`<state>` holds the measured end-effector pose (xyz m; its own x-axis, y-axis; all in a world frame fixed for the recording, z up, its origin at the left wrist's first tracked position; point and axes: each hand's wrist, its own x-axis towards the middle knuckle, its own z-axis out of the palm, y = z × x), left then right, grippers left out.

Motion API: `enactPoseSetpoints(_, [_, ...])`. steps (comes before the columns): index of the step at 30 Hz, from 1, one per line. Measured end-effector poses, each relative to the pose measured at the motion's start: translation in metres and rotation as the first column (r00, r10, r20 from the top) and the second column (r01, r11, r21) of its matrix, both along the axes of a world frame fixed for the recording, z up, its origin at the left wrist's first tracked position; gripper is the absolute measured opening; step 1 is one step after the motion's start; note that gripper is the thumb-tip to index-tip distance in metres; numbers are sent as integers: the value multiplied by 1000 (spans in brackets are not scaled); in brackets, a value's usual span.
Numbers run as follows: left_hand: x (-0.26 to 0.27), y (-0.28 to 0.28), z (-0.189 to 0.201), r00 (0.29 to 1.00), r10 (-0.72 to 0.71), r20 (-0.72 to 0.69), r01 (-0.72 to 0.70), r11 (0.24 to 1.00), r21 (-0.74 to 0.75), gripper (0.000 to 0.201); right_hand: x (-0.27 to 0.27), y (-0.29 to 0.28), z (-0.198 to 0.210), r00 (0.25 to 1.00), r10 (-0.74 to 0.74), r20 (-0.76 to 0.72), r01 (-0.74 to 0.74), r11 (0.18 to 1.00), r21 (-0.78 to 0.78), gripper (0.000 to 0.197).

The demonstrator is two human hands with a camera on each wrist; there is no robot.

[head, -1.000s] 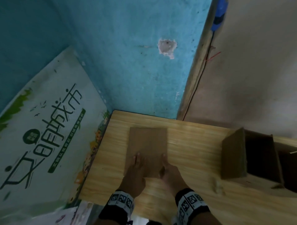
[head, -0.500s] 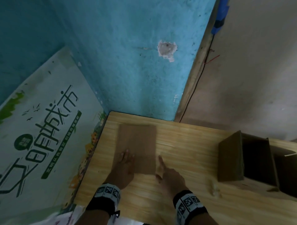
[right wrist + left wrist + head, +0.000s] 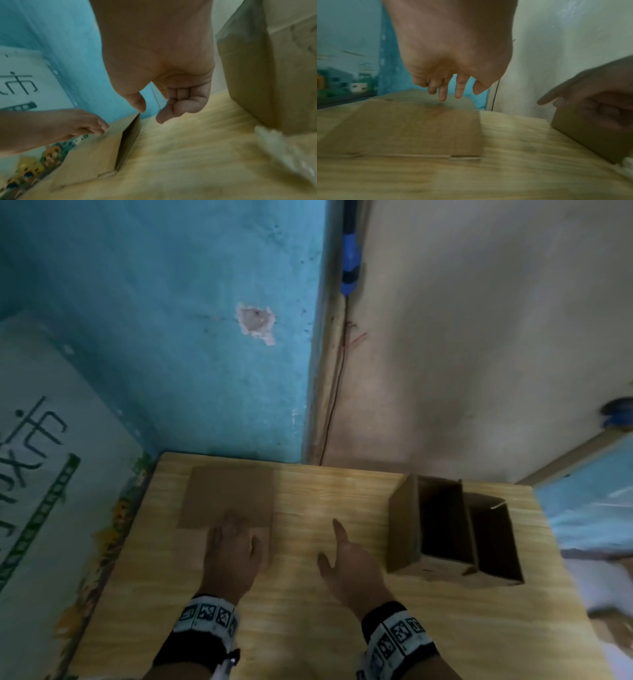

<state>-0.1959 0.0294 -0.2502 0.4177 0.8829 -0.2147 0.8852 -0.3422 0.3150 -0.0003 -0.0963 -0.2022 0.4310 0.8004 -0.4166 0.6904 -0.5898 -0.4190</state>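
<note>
I am looking into a rough, plain workroom. Chipped turquoise wall (image 3: 154, 320), wood-grain table (image 3: 308, 628), open cardboard boxes (image 3: 404, 522), printed banner (image 3: 51, 474).

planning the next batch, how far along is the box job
Done: two open boxes stand on the right of the table. In hand: the left hand hovers at the near edge of the flat cardboard, fingers relaxed; the right hand is free, holding nothing. Left: that flat piece is not yet opened up.

L hand (image 3: 233, 549) hides part of flat cardboard's (image 3: 229, 494) near edge; wrist views motion-blurred.
</note>
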Motion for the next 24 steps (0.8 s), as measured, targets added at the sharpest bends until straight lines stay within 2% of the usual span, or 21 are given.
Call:
enactPoseSetpoints(3, [33,-14,25,998,52,-45,-52,999,11,55,25,-12,22,999,-53,11,51,989,136,67])
enactPoseSetpoints(6, [61,-30,41,999,6,-47,-4,999,39,48,48,-32,48,995,-101,-15,101,960,260,55])
enactPoseSetpoints(10, [104,-53,63,997,-69,41,69,998,8,60,79,-57,73,977,-200,-76,214,878,429,52])
enactPoseSetpoints(14, [152,-72,89,975,-145,169,144,989,16,74,108,-75,84,973,-231,-10,197,807,557,46])
enactPoseSetpoints(19, [203,-87,115,951,-190,244,194,981,11,59,145,-96,86,945,-324,46,237,776,585,50])
enactPoseSetpoints(24, [237,-106,127,948,-176,264,198,979,-56,59,173,-109,84,948,-316,40,241,794,558,41])
